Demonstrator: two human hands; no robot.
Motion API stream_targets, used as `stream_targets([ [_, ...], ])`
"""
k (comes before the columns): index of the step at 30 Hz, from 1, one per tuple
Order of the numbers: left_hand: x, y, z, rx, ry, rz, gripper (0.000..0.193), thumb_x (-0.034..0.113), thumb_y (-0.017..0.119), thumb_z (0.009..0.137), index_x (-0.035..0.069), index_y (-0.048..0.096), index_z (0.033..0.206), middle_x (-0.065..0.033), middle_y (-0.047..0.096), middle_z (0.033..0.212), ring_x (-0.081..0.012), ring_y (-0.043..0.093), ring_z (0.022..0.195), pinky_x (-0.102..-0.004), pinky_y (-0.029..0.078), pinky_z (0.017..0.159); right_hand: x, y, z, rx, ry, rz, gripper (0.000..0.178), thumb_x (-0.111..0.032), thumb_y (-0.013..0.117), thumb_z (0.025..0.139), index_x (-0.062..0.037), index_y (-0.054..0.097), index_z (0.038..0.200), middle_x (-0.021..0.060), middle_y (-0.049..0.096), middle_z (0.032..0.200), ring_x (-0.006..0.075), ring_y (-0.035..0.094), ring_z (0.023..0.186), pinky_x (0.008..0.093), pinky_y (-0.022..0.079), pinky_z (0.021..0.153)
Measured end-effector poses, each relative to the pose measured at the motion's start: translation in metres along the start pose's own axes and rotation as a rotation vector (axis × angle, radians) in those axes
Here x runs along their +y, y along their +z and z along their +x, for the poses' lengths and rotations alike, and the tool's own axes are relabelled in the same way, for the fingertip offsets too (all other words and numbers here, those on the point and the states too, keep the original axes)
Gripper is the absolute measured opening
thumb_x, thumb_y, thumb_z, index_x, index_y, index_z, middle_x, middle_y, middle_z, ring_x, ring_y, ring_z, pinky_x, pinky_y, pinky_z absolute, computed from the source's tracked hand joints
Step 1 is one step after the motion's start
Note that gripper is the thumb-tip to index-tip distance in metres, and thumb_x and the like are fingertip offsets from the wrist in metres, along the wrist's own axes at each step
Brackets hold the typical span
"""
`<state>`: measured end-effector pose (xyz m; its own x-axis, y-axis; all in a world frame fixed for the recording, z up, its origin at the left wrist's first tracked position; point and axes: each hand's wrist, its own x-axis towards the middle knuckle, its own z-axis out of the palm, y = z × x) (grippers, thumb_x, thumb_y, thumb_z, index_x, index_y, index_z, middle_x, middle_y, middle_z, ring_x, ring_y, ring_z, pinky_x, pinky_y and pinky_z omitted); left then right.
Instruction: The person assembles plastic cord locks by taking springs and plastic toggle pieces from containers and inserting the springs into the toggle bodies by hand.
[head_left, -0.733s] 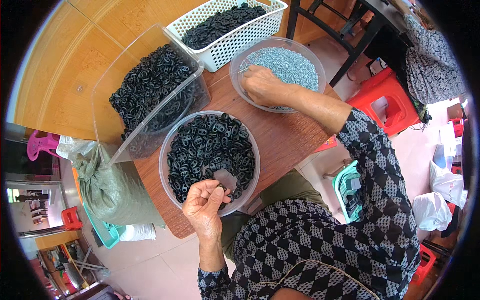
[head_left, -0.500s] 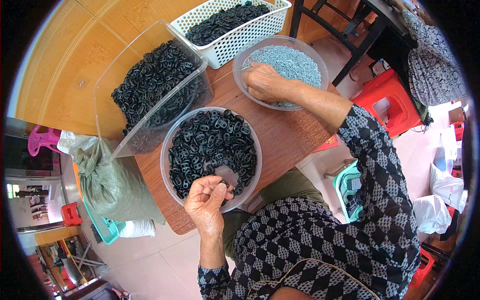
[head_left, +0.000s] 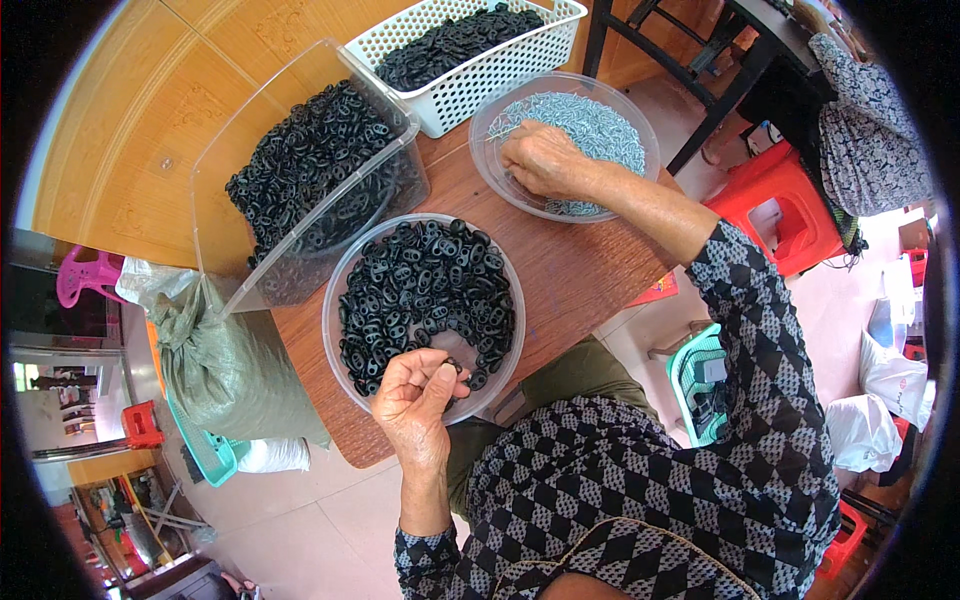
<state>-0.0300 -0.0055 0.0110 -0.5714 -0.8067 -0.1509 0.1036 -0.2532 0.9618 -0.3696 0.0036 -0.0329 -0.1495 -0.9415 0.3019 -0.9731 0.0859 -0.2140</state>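
Observation:
My left hand (head_left: 418, 398) is closed in a pinch over the near edge of a round clear tub (head_left: 333, 375). Between its thumb and finger sits a small black plastic piece, mostly covered by the fingertips. Many black oval two-holed pieces (head_left: 425, 285) fill that tub, with a bare patch of its bottom near my fingers. Over the left part of a second round tub (head_left: 478, 165), my right hand (head_left: 548, 160) has its fingers bent together, tips pointing down. Small silvery screws (head_left: 590, 120) lie in that tub. Whatever the right fingertips hold is hidden.
A tilted clear box (head_left: 300, 255) of black pieces and a white perforated basket (head_left: 450, 105) of more stand at the back of the wooden table (head_left: 560, 265). A green sack (head_left: 225, 360) leans at the left. Right are a red stool (head_left: 785, 215) and another person's patterned sleeve (head_left: 870, 130).
My right hand has shifted slightly right within the screw tub, its fingers still bent. My left hand keeps its pinch in nearly the same place.

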Motion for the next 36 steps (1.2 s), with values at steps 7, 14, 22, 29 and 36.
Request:
stream_targets([
  [7, 0.001, 0.001, 0.000, 0.011, -0.002, 0.011, 0.012, -0.007, 0.062, 0.081, -0.005, 0.058, 0.092, -0.0105, 0.064, 0.081, -0.0180, 0.064, 0.065, -0.0243, 0.052, 0.055, -0.004, -0.001, 0.002, 0.022, -0.171, -0.158, 0.007, -0.006, 0.062, 0.066, -0.0004, 0.060, 0.061, 0.0140, 0.058, 0.070, 0.0302, 0.054, 0.076, 0.0406, 0.045, 0.070],
  [14, 0.002, -0.001, -0.002, 0.003, 0.002, 0.003, 0.013, -0.005, 0.063, 0.082, -0.005, 0.058, 0.094, -0.0098, 0.064, 0.082, -0.0166, 0.063, 0.066, -0.0239, 0.052, 0.057, -0.009, -0.001, 0.012, -0.005, -0.275, -0.243, 0.011, -0.009, 0.062, 0.065, 0.0022, 0.063, 0.065, 0.0169, 0.063, 0.076, 0.0329, 0.059, 0.084, 0.0433, 0.047, 0.072],
  [22, -0.001, 0.005, 0.003, 0.023, 0.055, 0.029, 0.013, -0.007, 0.060, 0.082, -0.006, 0.063, 0.094, -0.0101, 0.065, 0.083, -0.0156, 0.063, 0.067, -0.0234, 0.052, 0.058, -0.035, -0.017, -0.010, 0.374, -0.189, 0.082, 0.005, -0.005, 0.061, 0.067, -0.0060, 0.056, 0.067, 0.0104, 0.057, 0.072, 0.0320, 0.056, 0.073, 0.0418, 0.044, 0.062],
  [29, -0.005, 0.008, 0.008, 0.058, 0.038, 0.074, 0.010, -0.008, 0.059, 0.080, -0.006, 0.063, 0.089, -0.0086, 0.063, 0.077, -0.0140, 0.059, 0.062, -0.0225, 0.049, 0.058, -0.149, -0.029, -0.047, 0.216, -0.293, 0.417, 0.011, -0.008, 0.060, 0.064, -0.0086, 0.050, 0.058, 0.0066, 0.050, 0.062, 0.0267, 0.050, 0.066, 0.0380, 0.041, 0.059],
  [36, -0.003, 0.009, 0.013, -0.027, -0.109, 0.066, 0.011, -0.004, 0.062, 0.081, -0.008, 0.064, 0.092, -0.0091, 0.065, 0.080, -0.0136, 0.060, 0.063, -0.0222, 0.049, 0.057, -0.155, -0.027, -0.055, 0.200, -0.415, 0.494, 0.012, -0.010, 0.061, 0.066, -0.0072, 0.050, 0.064, 0.0069, 0.048, 0.069, 0.0254, 0.046, 0.069, 0.0359, 0.038, 0.063],
])
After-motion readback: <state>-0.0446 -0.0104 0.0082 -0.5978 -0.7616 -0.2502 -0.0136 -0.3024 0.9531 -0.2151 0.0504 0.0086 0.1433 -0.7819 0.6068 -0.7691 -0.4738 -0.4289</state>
